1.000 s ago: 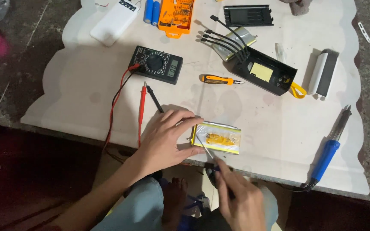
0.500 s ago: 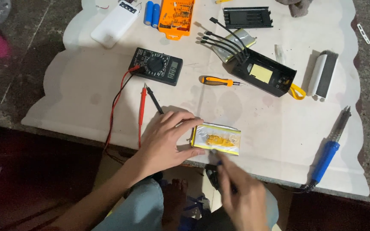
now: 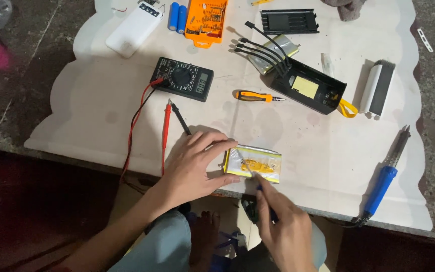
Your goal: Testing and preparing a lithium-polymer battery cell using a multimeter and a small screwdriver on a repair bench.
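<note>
Step in hand: a flat silver pouch cell with a yellow taped strip is being worked on at the near edge of the white board; judged from the pose, the strip or its contacts are being probed or prised.
Left hand: laid flat beside the cell, fingers pressed against its left end – the cell is steadied, not lifted.
Right hand: closed around the dark handle of a thin tool, whose tip rests on the yellow strip.
Cell position: lying flat on the board, between the two hands, near the front rim.
Nearby: a black multimeter with a red probe and a black probe lying just left of the left hand; an orange-handled screwdriver farther back; a blue soldering iron well to the right.
Next move, as a judgement: a light, shallow touch is called for – the pouch is soft and could be pierced, so the left-hand pressure must be kept even.
</note>
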